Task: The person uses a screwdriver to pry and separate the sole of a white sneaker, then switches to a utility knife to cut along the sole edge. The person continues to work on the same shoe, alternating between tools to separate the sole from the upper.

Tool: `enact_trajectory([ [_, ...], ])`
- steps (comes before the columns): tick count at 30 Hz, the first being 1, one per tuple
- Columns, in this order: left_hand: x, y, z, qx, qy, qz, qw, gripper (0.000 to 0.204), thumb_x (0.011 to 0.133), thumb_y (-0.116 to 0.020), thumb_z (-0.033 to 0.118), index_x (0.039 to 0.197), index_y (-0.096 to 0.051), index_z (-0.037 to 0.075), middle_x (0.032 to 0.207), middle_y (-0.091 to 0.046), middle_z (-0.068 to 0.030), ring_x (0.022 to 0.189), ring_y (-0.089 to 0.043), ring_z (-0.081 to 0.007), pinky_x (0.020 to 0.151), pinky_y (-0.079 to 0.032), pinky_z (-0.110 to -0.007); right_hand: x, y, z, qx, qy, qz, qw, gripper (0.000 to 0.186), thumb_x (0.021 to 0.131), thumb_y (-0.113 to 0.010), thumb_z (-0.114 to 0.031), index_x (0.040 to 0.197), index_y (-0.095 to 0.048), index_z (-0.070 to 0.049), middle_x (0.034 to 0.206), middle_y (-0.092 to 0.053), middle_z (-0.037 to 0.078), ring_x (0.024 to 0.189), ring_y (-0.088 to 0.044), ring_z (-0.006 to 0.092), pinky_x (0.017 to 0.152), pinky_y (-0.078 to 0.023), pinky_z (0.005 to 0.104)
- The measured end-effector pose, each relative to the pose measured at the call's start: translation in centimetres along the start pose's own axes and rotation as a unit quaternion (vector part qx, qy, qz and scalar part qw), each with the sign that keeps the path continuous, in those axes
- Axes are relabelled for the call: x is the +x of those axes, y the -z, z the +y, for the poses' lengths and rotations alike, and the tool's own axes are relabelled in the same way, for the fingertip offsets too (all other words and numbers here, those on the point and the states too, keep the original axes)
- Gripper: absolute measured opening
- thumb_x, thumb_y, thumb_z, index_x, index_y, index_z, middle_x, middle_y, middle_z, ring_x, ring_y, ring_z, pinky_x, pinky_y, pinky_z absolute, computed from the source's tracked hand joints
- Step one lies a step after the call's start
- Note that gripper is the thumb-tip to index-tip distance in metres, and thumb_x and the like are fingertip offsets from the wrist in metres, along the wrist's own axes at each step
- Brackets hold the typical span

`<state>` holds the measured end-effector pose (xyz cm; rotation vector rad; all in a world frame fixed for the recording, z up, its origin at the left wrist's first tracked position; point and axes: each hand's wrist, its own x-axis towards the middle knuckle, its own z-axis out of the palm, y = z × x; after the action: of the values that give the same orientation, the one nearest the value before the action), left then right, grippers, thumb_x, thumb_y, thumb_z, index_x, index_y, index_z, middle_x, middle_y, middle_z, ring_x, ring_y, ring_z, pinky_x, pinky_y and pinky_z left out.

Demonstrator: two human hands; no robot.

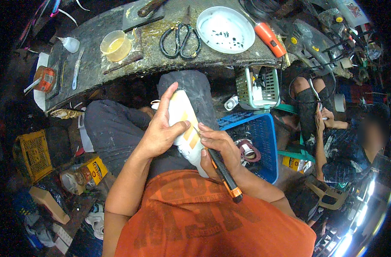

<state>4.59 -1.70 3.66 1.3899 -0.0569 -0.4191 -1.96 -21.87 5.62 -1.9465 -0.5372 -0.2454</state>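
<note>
A white shoe [181,108] with pale yellow stripes lies over my lap, its far end pointing away from me. My left hand [158,135] is closed around its left side, the thumb pressing on the upper beside the stripes. In my right hand [224,150] is a slim cutter knife [223,173] with a ribbed black and orange handle. Its thin tip points up and left, at the striped side of the shoe; whether it touches cannot be made out. My right fingers also rest against the shoe's right side, and its lower part is partly hidden by my hands.
Across the front runs a stained workbench [150,53] with black-handled scissors [178,40], a white bowl [224,30] holding dark bits, a cup of yellowish glue [116,45] and an orange-handled tool [270,40]. Right of my knees stand a blue basket [270,147] and a green basket [242,88]. Another person [345,150] sits at right.
</note>
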Motion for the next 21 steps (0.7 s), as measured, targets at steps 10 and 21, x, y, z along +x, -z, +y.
enact_trajectory([
  [10, 0.0, 1.0, 0.9, 0.114, -0.036, -0.041, 0.992, 0.106, 0.08, -0.079, 0.006, 0.168, -0.019, 0.004, 0.167, -0.032, -0.0208, 0.157, -0.026, -0.0294, 0.128, -0.02, -0.038, -0.4, 0.6, -0.2, 0.053, -0.011, 0.067, 0.996, 0.026, 0.092, -0.069, -0.003, 0.116, -0.063, 0.003, 0.118, -0.071, 0.027, 0.118, -0.071, 0.0406, 0.101, -0.057, 0.0454],
  [21, 0.6, 1.5, 1.0, 0.106, -0.031, -0.089, 0.99, 0.119, 0.072, -0.093, 0.013, 0.168, -0.022, 0.003, 0.17, -0.032, -0.0181, 0.157, -0.029, -0.0262, 0.128, -0.02, -0.037, -1.9, 0.2, -0.4, 0.021, -0.02, 0.062, 0.998, 0.025, 0.091, -0.069, 0.0, 0.115, -0.064, 0.005, 0.12, -0.072, 0.027, 0.113, -0.073, 0.0381, 0.097, -0.059, 0.0427],
])
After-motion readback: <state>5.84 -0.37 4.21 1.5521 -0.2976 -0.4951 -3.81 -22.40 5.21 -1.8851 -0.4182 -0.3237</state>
